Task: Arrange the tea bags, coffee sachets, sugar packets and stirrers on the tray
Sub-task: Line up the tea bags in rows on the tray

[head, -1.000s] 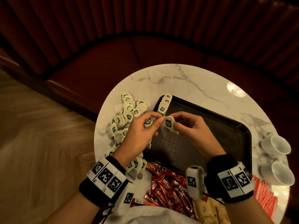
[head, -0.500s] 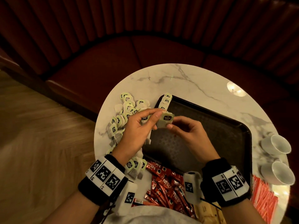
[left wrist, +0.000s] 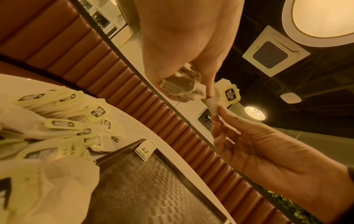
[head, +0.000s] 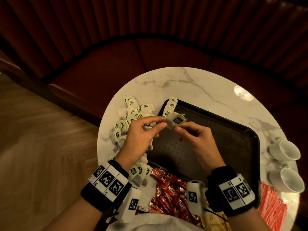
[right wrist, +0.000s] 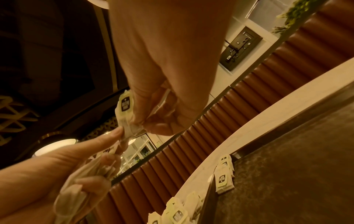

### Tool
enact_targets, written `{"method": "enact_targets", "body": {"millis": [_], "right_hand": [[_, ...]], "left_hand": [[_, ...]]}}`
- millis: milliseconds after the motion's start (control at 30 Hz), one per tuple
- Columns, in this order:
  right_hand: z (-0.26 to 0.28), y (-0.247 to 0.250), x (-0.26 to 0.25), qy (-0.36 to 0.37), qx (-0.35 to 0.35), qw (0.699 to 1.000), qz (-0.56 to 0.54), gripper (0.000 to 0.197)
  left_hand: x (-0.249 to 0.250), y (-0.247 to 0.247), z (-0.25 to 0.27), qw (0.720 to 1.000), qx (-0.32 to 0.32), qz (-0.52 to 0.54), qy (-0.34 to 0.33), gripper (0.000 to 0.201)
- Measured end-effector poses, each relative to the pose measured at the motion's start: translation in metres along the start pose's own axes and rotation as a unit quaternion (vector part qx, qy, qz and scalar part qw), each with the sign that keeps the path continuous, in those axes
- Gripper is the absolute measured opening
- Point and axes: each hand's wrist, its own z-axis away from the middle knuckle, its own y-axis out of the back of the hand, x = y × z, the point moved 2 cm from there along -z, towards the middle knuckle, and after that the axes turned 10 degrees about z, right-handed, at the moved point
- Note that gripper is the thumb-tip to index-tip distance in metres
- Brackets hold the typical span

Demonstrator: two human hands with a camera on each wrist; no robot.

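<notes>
From the head view we see both hands raised above the left part of the tray (head: 233,134), which lies on the marble table (head: 191,84). The left hand (head: 141,139) and the right hand (head: 198,139) pinch one tea bag (head: 175,121) between them, each with thumb and forefinger; the left hand also keeps more bags under its curled fingers. A row of three bags (head: 170,106) leans at the far left corner of the tray. The pile of bags (head: 128,120) stays on the table, left of the tray. The coffee sachets (head: 168,189) lie near the front edge, the red stirrers (head: 270,207) at the right, and two cups (head: 290,165) beside the tray. From the left wrist view we see the left hand (left wrist: 184,50) grip a bunch of bags (left wrist: 180,86), while the right hand (left wrist: 268,144) pinches the lower edge of the shared bag (left wrist: 224,97). From the right wrist view we see the right hand (right wrist: 168,68) pinch the bag (right wrist: 125,110), and the left hand (right wrist: 57,171) touches it with its thumb and holds the bunch (right wrist: 82,181).
</notes>
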Motion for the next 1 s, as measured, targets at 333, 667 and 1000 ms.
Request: {"method": "enact_targets", "body": {"millis": [333,667,1000], "right_hand": [[-0.001,-0.001,0.000,0.005,-0.017,1.000,-0.001,0.021],[-0.018,-0.006,0.036,-0.087,0.006,0.996,0.017,0.015],[-0.052,-0.019,0.066,-0.169,-0.019,0.985,0.007,0.018]], "left_hand": [[-0.007,0.001,-0.002,0.999,0.012,0.005,0.037,0.020],[-0.029,0.014,-0.004,0.995,0.047,-0.038,0.074,0.022],[-0.042,0.030,0.000,0.991,0.052,-0.055,0.110,0.022]]}}
